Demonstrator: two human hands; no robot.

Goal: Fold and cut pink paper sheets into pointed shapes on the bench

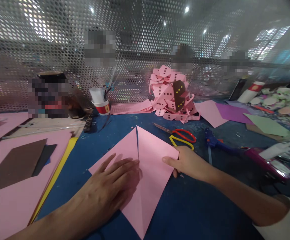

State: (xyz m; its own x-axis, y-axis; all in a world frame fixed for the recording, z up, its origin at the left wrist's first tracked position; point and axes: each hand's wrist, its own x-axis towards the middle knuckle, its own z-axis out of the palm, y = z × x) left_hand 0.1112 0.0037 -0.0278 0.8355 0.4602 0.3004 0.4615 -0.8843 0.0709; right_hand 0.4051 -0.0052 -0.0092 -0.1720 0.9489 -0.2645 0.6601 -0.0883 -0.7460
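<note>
A pink sheet of paper (151, 186) lies in front of me on the blue table, with a slit or gap running down from its far corner and a crease line toward its near point. My left hand (117, 180) rests flat across the paper's left half, fingers stretched toward the middle line. At the right corner, my right hand (185, 161) pinches the paper's edge, thumb on top and fingers partly underneath. Scissors (182, 136) with red and yellow handles lie just beyond my right hand.
A pink paper construction (171, 95) stands at the back beside stacked pink strips (132, 107). A cup of tools (102, 106) is back left. Pink sheets (17, 213) and a brown sheet (16, 163) lie left. A blue glue gun (216, 142) and coloured papers (232, 112) lie right.
</note>
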